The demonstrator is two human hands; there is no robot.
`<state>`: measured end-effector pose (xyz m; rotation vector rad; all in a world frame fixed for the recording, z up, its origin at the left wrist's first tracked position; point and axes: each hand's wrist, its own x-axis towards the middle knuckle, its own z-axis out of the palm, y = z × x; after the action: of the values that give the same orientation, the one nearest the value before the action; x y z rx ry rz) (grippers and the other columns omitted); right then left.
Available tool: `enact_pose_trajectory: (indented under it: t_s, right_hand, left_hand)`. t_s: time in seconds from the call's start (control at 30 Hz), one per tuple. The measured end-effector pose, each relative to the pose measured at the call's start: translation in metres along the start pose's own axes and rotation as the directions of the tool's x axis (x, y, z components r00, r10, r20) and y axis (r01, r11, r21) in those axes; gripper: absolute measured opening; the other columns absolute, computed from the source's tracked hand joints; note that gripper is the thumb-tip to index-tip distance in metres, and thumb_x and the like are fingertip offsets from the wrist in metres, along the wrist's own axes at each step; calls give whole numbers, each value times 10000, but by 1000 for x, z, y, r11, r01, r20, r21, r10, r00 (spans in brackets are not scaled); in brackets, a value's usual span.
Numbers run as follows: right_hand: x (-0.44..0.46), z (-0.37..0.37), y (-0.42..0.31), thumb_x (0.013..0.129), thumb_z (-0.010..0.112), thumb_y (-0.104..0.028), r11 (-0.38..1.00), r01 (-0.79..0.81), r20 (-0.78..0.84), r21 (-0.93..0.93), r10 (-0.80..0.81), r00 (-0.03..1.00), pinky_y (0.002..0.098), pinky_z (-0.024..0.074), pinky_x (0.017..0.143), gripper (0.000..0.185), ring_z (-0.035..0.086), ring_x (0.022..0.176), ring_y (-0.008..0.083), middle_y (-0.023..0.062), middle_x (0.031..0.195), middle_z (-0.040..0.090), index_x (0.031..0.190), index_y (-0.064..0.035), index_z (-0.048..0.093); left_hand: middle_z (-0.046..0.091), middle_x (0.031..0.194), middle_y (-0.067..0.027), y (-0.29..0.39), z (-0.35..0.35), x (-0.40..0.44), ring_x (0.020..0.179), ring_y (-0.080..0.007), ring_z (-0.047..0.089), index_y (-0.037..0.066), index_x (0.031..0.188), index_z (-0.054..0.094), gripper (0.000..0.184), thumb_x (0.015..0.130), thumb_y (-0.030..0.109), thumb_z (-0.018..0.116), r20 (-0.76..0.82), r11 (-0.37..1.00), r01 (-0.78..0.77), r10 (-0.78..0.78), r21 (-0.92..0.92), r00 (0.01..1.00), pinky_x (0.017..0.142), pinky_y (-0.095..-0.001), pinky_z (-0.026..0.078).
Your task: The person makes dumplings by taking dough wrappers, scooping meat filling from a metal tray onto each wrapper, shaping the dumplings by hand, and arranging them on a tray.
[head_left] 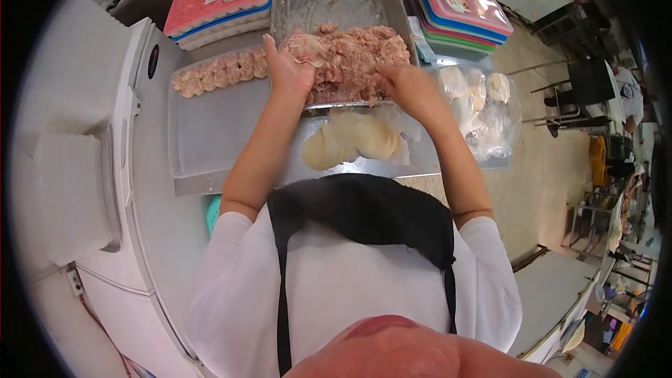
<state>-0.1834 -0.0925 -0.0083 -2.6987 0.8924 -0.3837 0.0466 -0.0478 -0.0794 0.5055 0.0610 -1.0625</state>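
Item: stack of ribbed plastic boxes with a red top [220, 0], beyond the left fingers and to their left.

Item: translucent, pale plastic tray [217, 140], left of the left fingers and nearer the body.

Item: row of pinkish, filled pieces [220, 75], along that tray's far edge, just left of the left fingers. If I let that wrist swing wide, I judge the row's end could be knocked.

Item: my left hand [290, 75], palm up, cupped and half open, bearing a thin, round, pale wrapper [306, 49] with pink meat on it. Too much meat or a hard press could tear the wrapper, I reckon; a tilted palm could let it slide.

Item: oblong, silver metal pan [336, 0], its bare end beyond the fingers of both hands.

Item: coarse, pink minced meat [350, 56], heaped in the pan between the two sets of fingers.

Item: overlapping pale-yellow discs [357, 136], nearer the body than either set of fingers. Stray meat from above could soil them.

Item: my right hand [411, 89], fingers curled closely together at the meat's right side; from my remote seat I cannot tell whether they grip a tool.

Item: multicoloured, pink-topped plastic stack [462, 7], beyond the right fingers, rightward.

Item: clear plastic bag of white rounds [479, 108], right of the right fingers. A careless elbow could catch it.
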Motion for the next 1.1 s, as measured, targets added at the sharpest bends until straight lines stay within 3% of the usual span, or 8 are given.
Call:
enact_pose_trajectory:
  t_s: [0.1,0.3,0.5,0.6,0.7,0.8,0.9,1.1]
  right_hand:
    - [7,26,1,889,584,-208,991,128,-189,26,-121,975,474,483,706,217,618,785,380,181,822,645,1071,-105,642]
    - [1,-25,-21,896,575,-232,967,47,42,-250,-37,998,459,497,660,255,630,767,353,166,824,637,1123,-125,622]
    - [8,-11,-7,922,558,-263,971,225,-41,-78,-229,973,419,502,633,268,638,751,345,163,809,639,1110,-86,628]
    - [12,-17,19,952,541,-284,915,243,-243,322,-168,955,364,477,606,282,624,683,273,140,713,600,1054,-43,644]
    - [8,-36,22,972,524,-299,841,-67,104,536,13,995,321,451,607,323,568,649,178,104,664,557,1069,-17,649]
    - [6,-60,20,969,533,-287,856,-82,265,511,-66,962,299,443,606,331,512,641,129,67,664,531,1123,-13,638]
    - [2,-75,12,956,558,-289,892,-33,267,450,-99,958,294,468,663,341,577,696,154,114,756,626,1148,-18,634]
    - [15,-5,51,919,596,-316,826,141,146,546,-260,954,355,506,744,311,658,839,322,184,1012,665,1136,-103,661]
  left_hand:
    - [517,1166,-181,1,10,-10,1069,-340,499,-30,1243,475,769,890,651,420,94,997,52,-57,52,994,998,-539,370]
    - [506,1194,-195,14,27,-41,1081,-368,482,-27,1237,499,794,857,669,466,-37,992,49,-45,112,998,1019,-573,330]
    - [411,1348,-217,18,25,-42,1184,-382,453,-10,1246,496,620,878,485,562,-29,992,112,-114,-57,993,1049,-561,325]
    - [352,1441,-158,28,18,-43,1251,-295,436,8,1320,446,549,864,245,638,354,986,131,-159,102,922,1043,-430,386]
    - [288,1503,-78,29,39,-63,1257,-184,436,51,1411,357,691,805,79,688,477,671,-332,-37,663,878,995,-305,431]
    - [441,1415,-26,32,56,-64,1152,-120,509,75,1386,432,689,765,34,728,697,231,-691,72,684,714,888,-238,470]
    - [620,1180,-23,45,80,-75,984,-118,582,57,1245,575,550,736,104,777,421,39,-432,-318,901,850,857,-256,475]
    - [665,1049,-77,47,47,-38,1026,-191,585,71,1105,639,488,702,287,811,469,-241,-607,-446,758,762,887,-329,462]
